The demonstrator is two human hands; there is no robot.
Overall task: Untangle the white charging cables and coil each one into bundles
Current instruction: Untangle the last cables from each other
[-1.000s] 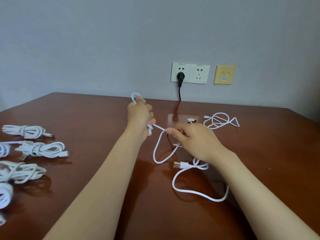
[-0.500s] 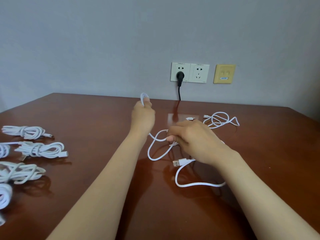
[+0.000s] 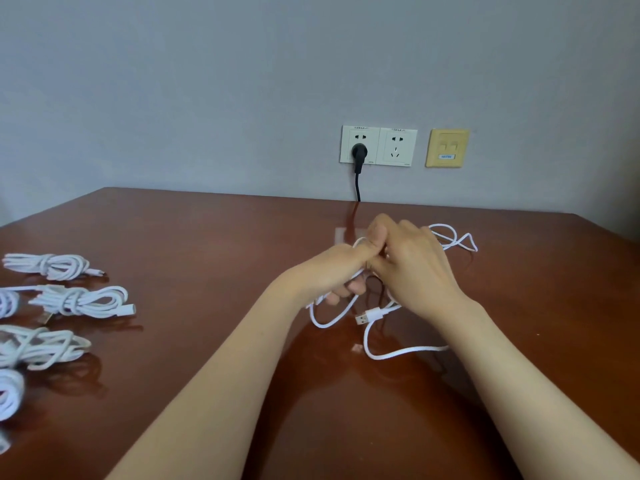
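Clutching thin white cable [image 3: 375, 312]: left grip [image 3: 332, 271] curled round loops, right grip [image 3: 415, 268] pinching strand.

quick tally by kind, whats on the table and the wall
coiled cable bundles: 5, perhaps a sixth cropped at the left edge
loose white cables: 2, one held by left hand and right hand
white wall sockets: 2
yellow wall plate: 1
black plug: 1
total: 11

Coiled bundles [image 3: 65, 301] lie on table [image 3: 207, 237], far left. Left hand [image 3: 332, 271] & right hand [image 3: 415, 268] hold cable [image 3: 398, 353] at centre. Loose cable [image 3: 457, 239] just behind right hand; sockets [image 3: 379, 145] on wall beyond.
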